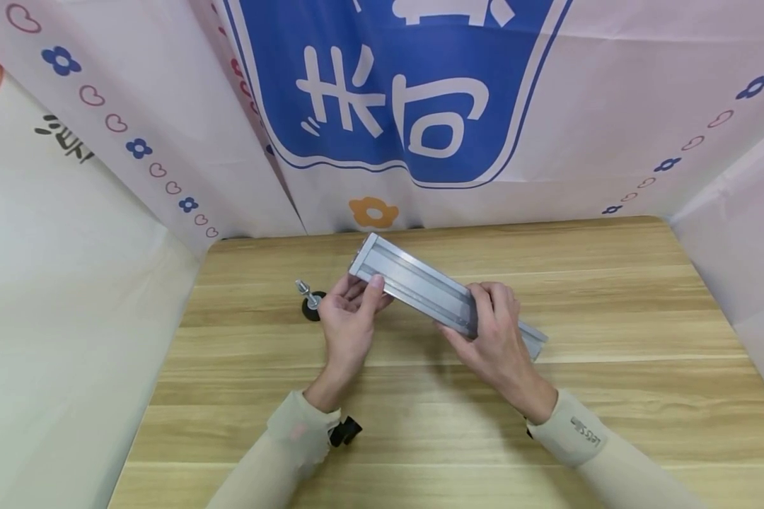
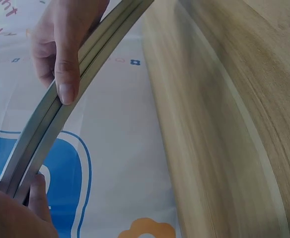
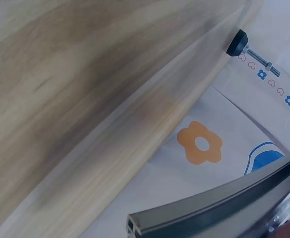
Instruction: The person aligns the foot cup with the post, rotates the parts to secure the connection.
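A long silver aluminium profile with grooves along its sides is held up at a slant over the table. My left hand pinches it near its far left end, thumb along the lower edge and fingers beneath. Nearer the other end, my right hand grips it from above, its fingers over the top edge and the thumb underneath. The left wrist view shows the grooved side of the profile between both hands. Just left of my left hand, a levelling foot stands on its black base with its threaded stud pointing up.
The wood-grain table extends under both hands. Behind it hangs a white cloth printed with a blue sign, hearts and flowers, and pale cloth also borders the left and right sides. A black strap piece sits at the left cuff.
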Motion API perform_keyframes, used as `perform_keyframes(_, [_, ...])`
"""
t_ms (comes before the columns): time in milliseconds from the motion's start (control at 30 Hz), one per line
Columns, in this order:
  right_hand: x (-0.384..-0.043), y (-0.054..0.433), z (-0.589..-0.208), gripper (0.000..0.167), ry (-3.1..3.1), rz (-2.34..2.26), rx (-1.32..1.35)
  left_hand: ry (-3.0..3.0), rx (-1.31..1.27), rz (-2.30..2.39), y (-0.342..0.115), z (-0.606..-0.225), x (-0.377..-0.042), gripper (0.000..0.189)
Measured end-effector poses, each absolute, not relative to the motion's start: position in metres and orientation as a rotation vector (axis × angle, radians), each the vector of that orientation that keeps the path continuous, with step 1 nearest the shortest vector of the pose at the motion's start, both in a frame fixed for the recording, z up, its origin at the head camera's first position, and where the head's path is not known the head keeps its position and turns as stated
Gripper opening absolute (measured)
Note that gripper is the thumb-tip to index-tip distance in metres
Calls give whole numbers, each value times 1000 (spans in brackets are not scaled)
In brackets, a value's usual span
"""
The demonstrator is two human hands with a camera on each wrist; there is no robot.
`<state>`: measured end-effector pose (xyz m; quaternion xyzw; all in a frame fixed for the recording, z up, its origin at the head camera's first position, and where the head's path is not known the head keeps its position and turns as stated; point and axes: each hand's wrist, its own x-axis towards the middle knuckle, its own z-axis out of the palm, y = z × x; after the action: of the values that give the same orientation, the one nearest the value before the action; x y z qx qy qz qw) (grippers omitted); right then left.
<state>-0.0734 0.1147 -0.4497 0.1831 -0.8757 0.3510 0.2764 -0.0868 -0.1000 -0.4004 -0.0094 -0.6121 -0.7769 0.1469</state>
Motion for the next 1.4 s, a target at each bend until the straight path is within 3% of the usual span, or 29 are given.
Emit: perform_keyframes(1400, [-62,105,-442,71,-2323,1062,473,-1842,-342,-1914,-103,-371,-85,32])
